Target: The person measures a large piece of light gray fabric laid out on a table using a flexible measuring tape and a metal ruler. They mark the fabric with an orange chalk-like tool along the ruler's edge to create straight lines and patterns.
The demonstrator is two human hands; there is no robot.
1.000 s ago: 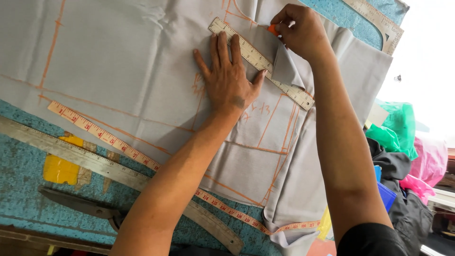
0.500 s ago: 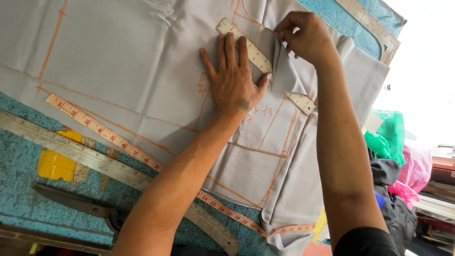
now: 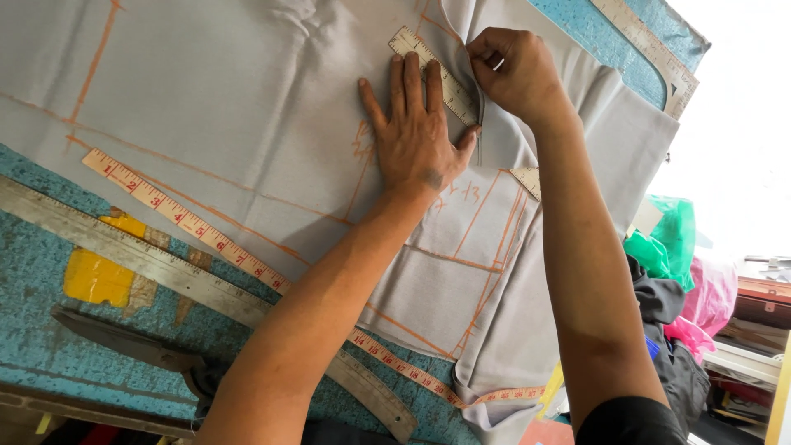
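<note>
Head view: grey woven cloth (image 3: pixel 206 107), marked with orange chalk lines, lies spread on the blue textured tabletop (image 3: pixel 33 272). Left hand (image 3: pixel 416 136) presses flat, fingers extended, on a short pale ruler (image 3: pixel 434 74). Right hand (image 3: pixel 515 70) pinches a fold of the cloth. An orange tape measure (image 3: pixel 189 227) and long metal straightedge (image 3: pixel 148 264) lie alongside.
</note>
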